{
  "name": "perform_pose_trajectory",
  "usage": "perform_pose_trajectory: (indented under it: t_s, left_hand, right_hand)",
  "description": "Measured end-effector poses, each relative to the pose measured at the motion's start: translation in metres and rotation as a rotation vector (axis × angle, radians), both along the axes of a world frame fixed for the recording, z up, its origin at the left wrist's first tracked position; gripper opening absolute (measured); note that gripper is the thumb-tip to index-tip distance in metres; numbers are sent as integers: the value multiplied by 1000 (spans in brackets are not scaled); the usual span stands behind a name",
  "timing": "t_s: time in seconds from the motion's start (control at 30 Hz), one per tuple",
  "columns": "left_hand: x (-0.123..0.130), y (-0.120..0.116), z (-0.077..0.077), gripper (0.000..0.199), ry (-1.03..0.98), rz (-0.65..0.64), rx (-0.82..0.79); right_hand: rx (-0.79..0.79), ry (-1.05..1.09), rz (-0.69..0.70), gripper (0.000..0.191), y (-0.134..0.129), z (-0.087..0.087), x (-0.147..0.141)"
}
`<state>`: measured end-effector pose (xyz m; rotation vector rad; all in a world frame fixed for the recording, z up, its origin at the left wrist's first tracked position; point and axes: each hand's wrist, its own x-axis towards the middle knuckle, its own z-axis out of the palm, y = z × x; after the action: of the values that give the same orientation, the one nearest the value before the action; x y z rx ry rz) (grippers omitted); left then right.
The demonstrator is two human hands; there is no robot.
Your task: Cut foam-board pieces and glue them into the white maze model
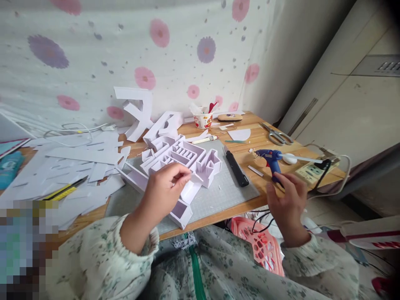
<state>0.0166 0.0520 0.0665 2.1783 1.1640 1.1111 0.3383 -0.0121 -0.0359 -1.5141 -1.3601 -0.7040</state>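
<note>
My left hand [167, 187] is closed in a pinch above a white foam-board character [184, 154] built of thin upright walls. What its fingertips hold, if anything, is too small to make out. The character lies on a grey cutting mat [231, 193]. On the right, my right hand [287, 200] has thumb and fingers apart, its fingertips beside the lower handle of a blue hot glue gun [269, 156]. A clear glue stick [301, 158] sticks out of the gun's back. Between the hands lies a black utility knife [236, 167] on the mat.
White offcut sheets [78, 154] cover the left side, with a yellow cutter [64, 189] on top. Finished white characters [137, 112] stand at the back near a paper cup [203, 120]. Scissors [276, 135] and a power strip [315, 171] lie right; a pink basket [259, 243] is below.
</note>
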Motion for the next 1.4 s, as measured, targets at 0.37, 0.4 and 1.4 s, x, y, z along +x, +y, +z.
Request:
perform_pose_trajectory:
  t_s: [0.37,0.4,1.4]
  left_hand:
    - [1,-19,8,7,-115,26,138]
    - [-2,-29,5,5,-240,39,97]
    - [-268,-184,-59,23,812,865,358]
  right_hand:
    - [-52,130,629,28,-18,11,-88]
    - [-113,158,688,31,-21,12,-96]
    - [-325,1295,578,26,-9,40,-146]
